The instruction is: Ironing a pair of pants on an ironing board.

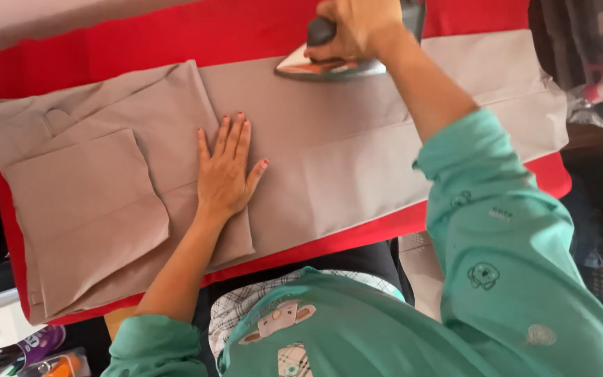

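A beige pair of trousers (329, 160) lies flat across a red ironing surface (176, 35). My left hand (226, 167) rests palm down on the cloth near its middle, fingers spread, holding nothing. My right hand (357, 28) is closed around the dark handle of a clothes iron (322, 66), whose metal soleplate sits on the far edge of the trousers. A folded pocket flap (85, 202) lies at the left end of the garment.
A dark basket (601, 251) stands at the right beside the board. Plaid and plastic-wrapped items (594, 63) are piled at the top right. Small colourful objects (29, 352) lie at the bottom left.
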